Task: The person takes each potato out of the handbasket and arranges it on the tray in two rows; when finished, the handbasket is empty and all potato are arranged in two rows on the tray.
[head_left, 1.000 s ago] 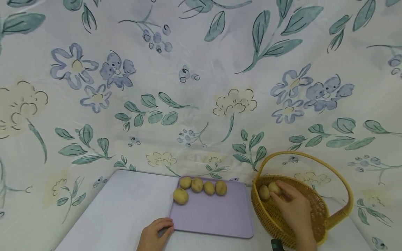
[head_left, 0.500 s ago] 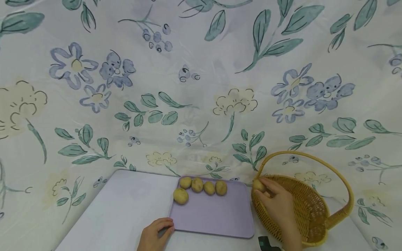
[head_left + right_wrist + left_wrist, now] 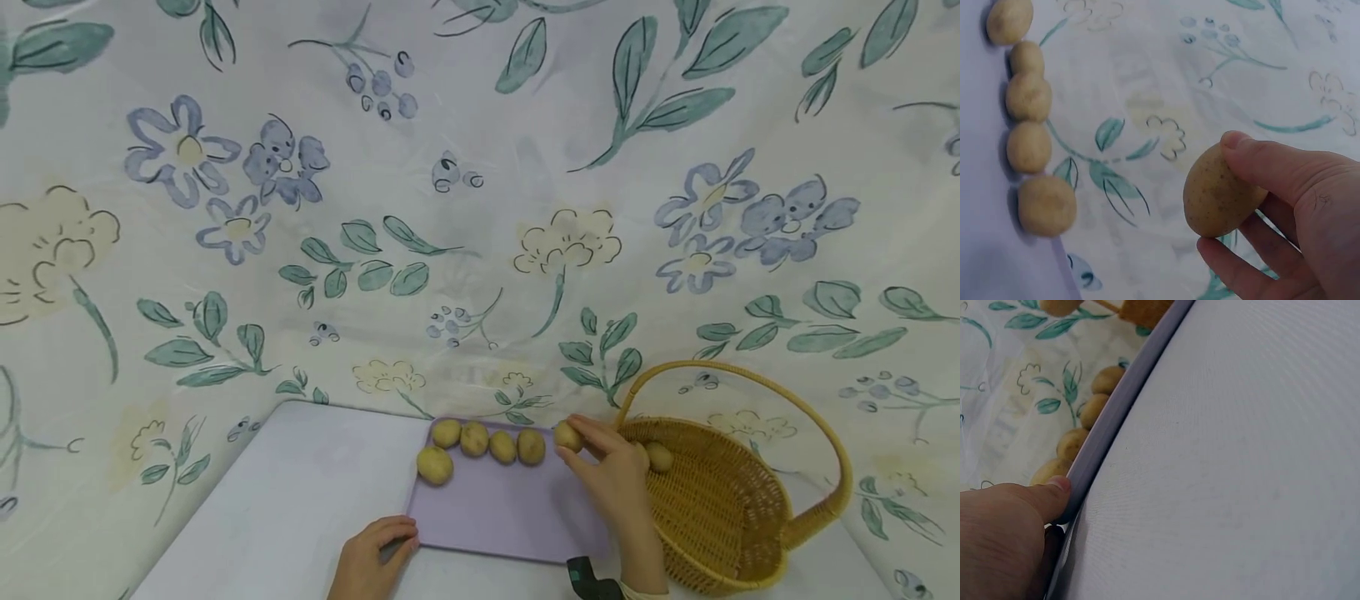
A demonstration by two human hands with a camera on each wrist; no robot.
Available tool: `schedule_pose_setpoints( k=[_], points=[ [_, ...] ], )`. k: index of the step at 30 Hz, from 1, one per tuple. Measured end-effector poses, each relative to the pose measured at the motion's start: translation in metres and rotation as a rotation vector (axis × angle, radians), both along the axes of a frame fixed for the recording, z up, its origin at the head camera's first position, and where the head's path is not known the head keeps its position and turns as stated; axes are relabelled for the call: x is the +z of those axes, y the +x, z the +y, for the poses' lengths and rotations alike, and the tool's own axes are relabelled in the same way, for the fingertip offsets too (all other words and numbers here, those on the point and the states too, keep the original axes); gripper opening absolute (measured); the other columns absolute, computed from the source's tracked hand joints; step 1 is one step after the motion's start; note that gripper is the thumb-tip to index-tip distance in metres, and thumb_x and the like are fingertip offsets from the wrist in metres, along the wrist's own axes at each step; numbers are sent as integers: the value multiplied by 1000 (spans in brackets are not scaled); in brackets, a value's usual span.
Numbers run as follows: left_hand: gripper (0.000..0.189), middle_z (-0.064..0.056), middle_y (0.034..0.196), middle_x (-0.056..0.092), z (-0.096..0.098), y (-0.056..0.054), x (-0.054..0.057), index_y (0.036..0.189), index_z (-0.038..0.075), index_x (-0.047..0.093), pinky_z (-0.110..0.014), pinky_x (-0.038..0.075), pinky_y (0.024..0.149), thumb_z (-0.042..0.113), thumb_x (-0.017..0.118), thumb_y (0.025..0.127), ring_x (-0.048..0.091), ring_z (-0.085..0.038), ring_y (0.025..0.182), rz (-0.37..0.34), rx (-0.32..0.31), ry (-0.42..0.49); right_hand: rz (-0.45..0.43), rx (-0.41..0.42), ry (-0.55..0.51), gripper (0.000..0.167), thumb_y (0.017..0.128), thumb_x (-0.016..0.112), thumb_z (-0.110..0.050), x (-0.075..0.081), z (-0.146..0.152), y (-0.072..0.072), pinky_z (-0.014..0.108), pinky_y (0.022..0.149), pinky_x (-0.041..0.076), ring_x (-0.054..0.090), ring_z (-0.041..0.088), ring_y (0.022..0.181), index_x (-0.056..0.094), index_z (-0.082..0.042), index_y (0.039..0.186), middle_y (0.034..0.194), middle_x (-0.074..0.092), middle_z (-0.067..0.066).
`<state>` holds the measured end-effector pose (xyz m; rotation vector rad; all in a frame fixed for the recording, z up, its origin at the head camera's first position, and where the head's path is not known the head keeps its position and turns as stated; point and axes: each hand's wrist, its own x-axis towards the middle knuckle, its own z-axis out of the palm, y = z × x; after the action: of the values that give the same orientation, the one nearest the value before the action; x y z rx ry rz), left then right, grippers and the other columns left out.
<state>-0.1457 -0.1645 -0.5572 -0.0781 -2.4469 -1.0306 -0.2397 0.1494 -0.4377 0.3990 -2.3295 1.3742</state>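
Observation:
My right hand [image 3: 617, 479] pinches a potato [image 3: 1219, 190] between thumb and fingertips, over the far right corner of the lilac tray [image 3: 502, 517]. Four potatoes stand in a row along the tray's far edge, the rightmost potato [image 3: 531, 447] nearest the held one. Another potato [image 3: 435, 466] sits in front of the row's left end. At the tray's near left corner, my left hand [image 3: 375, 557] holds the rim; its thumb [image 3: 1057, 490] lies on the rim in the left wrist view, the other fingers mostly hidden.
Right of the tray stands a wicker basket [image 3: 720, 500] with a tall arched handle. Inside it, near the left wall, lies a potato [image 3: 659, 457], with another partly hidden behind my right hand. A white table [image 3: 300, 475] lies under everything, before a floral cloth backdrop [image 3: 480, 208].
My right hand has lifted a potato out of the basket and carried it left, over the wall, to the tray's far right corner. The left hand stays at the tray's rim.

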Motion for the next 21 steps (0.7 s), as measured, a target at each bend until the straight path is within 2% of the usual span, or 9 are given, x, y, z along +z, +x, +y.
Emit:
schedule_pose_setpoints(
  k=[9,17,21],
  points=[
    [19,13,99,76,1,0,0,87,22,79,-32,63,88,9,87,76,74,-15,96,19,3,13,-9,73,-16,47,77,87,0,-2,-35,1,31,97,60,69,31,118,72,-2,122,129,71,13],
    [20,12,99,77,0,0,3,87,22,79,-32,63,87,8,87,76,74,-15,96,17,3,20,24,83,46,44,76,89,-4,-9,-62,2,41,98,60,69,31,119,76,-6,118,124,74,10],
    [20,13,98,76,0,1,1,87,22,79,-32,62,87,8,87,75,74,-13,95,29,3,22,-15,115,44,44,77,88,-6,-13,-77,4,39,98,61,68,30,121,75,-7,119,126,73,10]
  ],
)
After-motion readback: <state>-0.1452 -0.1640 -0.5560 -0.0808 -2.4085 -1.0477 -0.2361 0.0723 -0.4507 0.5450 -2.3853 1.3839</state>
